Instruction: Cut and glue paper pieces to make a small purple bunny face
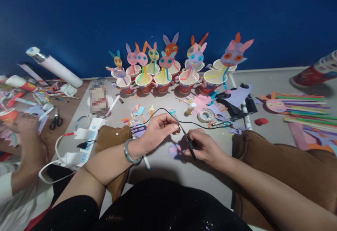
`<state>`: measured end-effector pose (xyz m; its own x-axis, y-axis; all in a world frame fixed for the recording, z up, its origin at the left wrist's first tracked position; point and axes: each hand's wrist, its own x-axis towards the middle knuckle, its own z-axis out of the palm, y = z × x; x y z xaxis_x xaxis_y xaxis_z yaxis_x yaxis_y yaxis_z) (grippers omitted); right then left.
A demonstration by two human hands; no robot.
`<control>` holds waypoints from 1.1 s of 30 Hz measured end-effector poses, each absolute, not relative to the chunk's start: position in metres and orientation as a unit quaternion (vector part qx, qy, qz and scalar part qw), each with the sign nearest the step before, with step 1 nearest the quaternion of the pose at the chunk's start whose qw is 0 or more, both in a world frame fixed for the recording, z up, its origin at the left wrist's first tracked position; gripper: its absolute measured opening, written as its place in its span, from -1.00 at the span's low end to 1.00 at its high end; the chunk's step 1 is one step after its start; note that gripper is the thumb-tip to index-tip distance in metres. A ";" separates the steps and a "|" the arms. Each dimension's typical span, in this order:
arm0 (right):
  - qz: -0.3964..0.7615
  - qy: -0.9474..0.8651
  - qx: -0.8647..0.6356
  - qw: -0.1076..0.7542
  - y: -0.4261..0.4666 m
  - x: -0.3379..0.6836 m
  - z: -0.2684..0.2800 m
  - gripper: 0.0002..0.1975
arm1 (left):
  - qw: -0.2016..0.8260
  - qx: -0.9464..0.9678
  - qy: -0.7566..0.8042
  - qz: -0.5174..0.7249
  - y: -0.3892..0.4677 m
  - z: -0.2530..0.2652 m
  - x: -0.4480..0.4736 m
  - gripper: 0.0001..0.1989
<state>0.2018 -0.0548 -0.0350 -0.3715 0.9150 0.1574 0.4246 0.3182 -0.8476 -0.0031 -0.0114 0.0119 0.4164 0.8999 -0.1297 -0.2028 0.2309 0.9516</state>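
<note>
In the head view my right hand (pixel 210 148) grips a pair of scissors (pixel 190 140) with black handles. The blades point up and to the left, close to the fingertips of my left hand (pixel 159 133). My left hand is closed in a pinch; anything in its fingers is too small to make out. A jade-like bangle (pixel 129 153) circles the left wrist. Just below the hands lies a round purple paper piece with pink spots (pixel 173 150). A dark cable (pixel 155 114) runs behind both hands.
Paper cups (pixel 162 83) with rabbit-faced straw figures line the blue wall. Paper scraps, a tape roll (pixel 205 115) and a glue stick (pixel 190 109) lie in front. Straws (pixel 308 110) are at right, a power strip (pixel 89 141) at left. Another person's arm (pixel 28 150) works far left.
</note>
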 end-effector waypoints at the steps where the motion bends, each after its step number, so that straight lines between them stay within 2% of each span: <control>1: 0.369 -0.741 -0.452 0.333 -0.055 0.202 -0.036 -0.36 | 0.693 0.477 0.365 0.398 -0.011 0.012 -0.003 -0.72; 20: 0.375 -0.725 -0.470 0.336 -0.055 0.200 -0.035 -0.38 | 0.684 0.481 0.378 0.397 -0.011 0.014 -0.005 -0.72; 28: 0.565 -0.583 -0.449 0.374 -0.052 0.205 -0.013 -0.45 | 0.718 0.448 0.387 0.367 -0.012 0.011 -0.003 -0.77; 33: 0.585 -0.547 -0.452 0.393 -0.051 0.206 -0.010 -0.54 | 0.739 0.444 0.398 0.312 -0.014 0.006 0.000 -0.77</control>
